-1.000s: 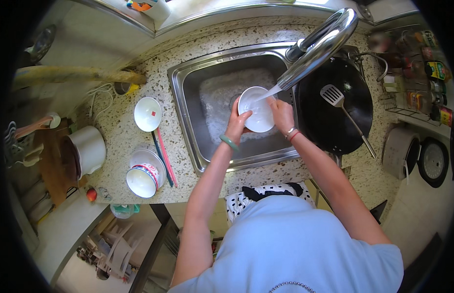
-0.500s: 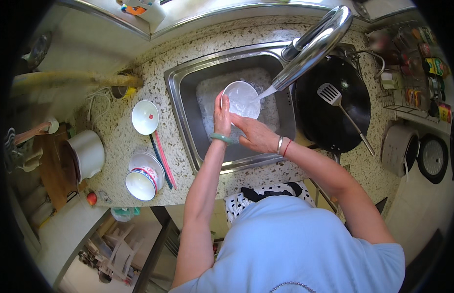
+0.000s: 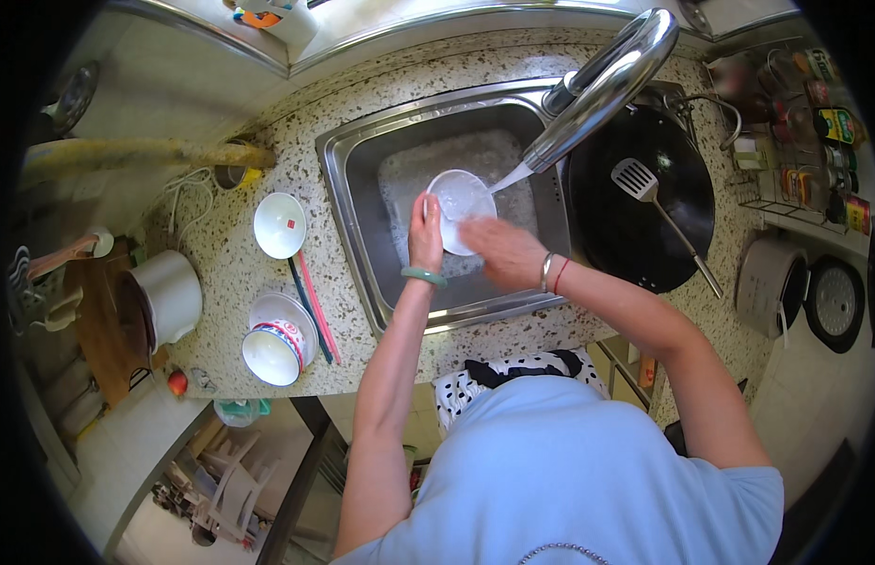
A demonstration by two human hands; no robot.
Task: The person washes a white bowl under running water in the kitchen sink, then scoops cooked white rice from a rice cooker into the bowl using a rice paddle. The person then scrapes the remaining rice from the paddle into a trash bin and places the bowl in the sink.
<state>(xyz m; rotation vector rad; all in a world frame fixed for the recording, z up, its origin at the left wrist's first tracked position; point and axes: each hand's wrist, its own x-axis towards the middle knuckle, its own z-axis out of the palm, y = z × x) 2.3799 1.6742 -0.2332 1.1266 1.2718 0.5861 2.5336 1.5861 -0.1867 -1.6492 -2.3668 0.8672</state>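
Beyond the person's light-blue cloth shirt (image 3: 597, 452), over a rectangular stainless-steel sink (image 3: 494, 311) of foamy water (image 3: 418, 165), the left hand (image 3: 426, 235) grips a round white bowl (image 3: 453, 198) by its left side. The right hand (image 3: 508, 254) is blurred at the bowl's lower right; whether it is gripping, I cannot tell. Right of the sink, a slotted metal spatula (image 3: 637, 179) lies across a round black wok (image 3: 626, 240). Farther off, a curved chrome faucet (image 3: 602, 99) sends a stream of water (image 3: 513, 176) toward the bowl's upper right rim.

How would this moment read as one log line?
left hand: holds white bowl | right hand: blurred, at white bowl | faucet: running | slotted spatula: across black wok
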